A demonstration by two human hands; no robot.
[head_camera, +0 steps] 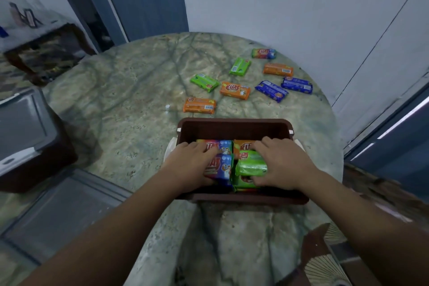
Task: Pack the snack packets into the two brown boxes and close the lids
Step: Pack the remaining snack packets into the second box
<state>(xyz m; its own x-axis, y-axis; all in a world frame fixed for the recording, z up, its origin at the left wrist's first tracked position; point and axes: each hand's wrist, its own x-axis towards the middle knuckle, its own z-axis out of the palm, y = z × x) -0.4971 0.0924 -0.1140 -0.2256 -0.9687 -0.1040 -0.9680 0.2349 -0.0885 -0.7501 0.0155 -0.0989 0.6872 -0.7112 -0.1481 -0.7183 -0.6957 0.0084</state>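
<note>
While both our hands work inside the brown box [234, 129], our left hand [190, 165] lies with relaxed fingers on the blue-and-red packet [220, 166], and our right hand [282, 165] curls its fingers round the green packet [250, 166]. Eight loose packets [235, 90] wait on the worktop [130, 90] beyond our fingertips. We judge the upright rows could topple or bulge once released, stopping the lid from closing.
</note>
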